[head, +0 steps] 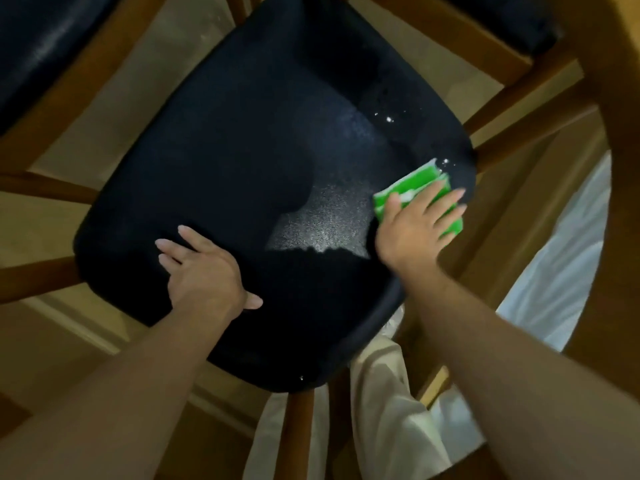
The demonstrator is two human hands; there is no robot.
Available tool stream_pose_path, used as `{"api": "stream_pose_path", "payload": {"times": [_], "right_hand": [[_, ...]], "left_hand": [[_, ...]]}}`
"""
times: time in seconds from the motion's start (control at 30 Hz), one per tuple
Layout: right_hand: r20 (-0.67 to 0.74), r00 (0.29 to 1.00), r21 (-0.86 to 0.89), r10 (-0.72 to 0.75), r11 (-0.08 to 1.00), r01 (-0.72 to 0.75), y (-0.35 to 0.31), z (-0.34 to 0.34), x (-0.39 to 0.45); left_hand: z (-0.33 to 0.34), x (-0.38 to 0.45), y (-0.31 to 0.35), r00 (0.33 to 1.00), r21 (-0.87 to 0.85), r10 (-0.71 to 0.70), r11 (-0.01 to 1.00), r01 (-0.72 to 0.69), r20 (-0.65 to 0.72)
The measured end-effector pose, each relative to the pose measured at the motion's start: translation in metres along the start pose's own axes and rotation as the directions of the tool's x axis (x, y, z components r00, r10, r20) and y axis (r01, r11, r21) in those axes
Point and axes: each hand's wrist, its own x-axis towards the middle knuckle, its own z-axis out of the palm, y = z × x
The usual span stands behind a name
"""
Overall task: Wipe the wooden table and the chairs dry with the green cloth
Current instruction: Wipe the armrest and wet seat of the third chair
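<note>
Right hand (415,226) flat, pressing folded green cloth (420,199) at black padded chair seat (225,161) edge; left hand (204,271) flat, bracing; far droplets (388,118) risk being missed.

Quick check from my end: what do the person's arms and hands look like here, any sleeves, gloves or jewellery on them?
Both forearms are bare as far up as the picture shows, with no sleeve in sight. The left hand and the right hand wear no gloves, and no ring, watch or bracelet shows. The fingernails look short and unpainted, though the right hand is slightly blurred.

green cloth (420,195) folded, flat on black chair seat (242,161), rt edge
</note>
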Motion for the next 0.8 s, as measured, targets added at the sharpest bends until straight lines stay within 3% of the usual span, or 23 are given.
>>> {"api": "stream_pose_path", "payload": {"times": [0.1, 0.2, 0.27, 0.33, 0.43, 0.53, 0.6, 0.67, 0.8], "right_hand": [[-0.023, 0.999, 0.08, 0.034, 0.996, -0.032, 0.001, -0.007, 0.027], [-0.127, 0.992, -0.048, -0.026, 0.999, 0.02, -0.006, 0.02, -0.046], [-0.035, 0.983, -0.111, -0.181, 0.978, 0.176, -0.004, 0.033, -0.086], [0.013, 0.982, -0.122, -0.189, 0.974, 0.189, -0.001, 0.035, -0.077], [-0.083, 0.997, -0.033, -0.01, 0.999, 0.007, -0.011, 0.021, -0.022], [-0.131, 0.966, 0.089, 0.223, 0.973, -0.213, -0.031, 0.002, 0.041], [-0.136, 0.953, 0.096, 0.272, 0.961, -0.261, -0.04, -0.01, 0.069], [-0.148, 0.96, 0.041, 0.236, 0.972, -0.232, -0.044, -0.009, 0.072], [-0.127, 0.992, -0.082, -0.022, 0.997, 0.011, -0.05, -0.007, 0.065]], "left_hand": [[0.001, 0.003, 0.0, 1.0, 0.014, 0.028, 1.0, -0.028, 0.001], [0.001, 0.005, 0.001, 0.999, -0.016, 0.027, 1.0, -0.027, 0.03], [0.001, 0.003, 0.0, 0.999, -0.006, 0.024, 1.0, -0.023, 0.039], [0.001, 0.002, 0.001, 1.0, 0.023, 0.017, 1.0, -0.018, 0.026], [0.002, 0.0, -0.001, 1.0, 0.09, 0.015, 0.996, -0.016, 0.013], [0.005, 0.001, -0.003, 1.0, 0.119, 0.007, 0.993, -0.007, -0.001], [0.004, 0.005, 0.0, 1.0, 0.109, -0.02, 0.994, 0.017, 0.022], [0.002, 0.007, 0.004, 0.996, 0.107, -0.065, 0.993, 0.058, 0.064], [0.0, 0.007, 0.009, 0.994, 0.132, -0.09, 0.988, 0.08, 0.067]]}}
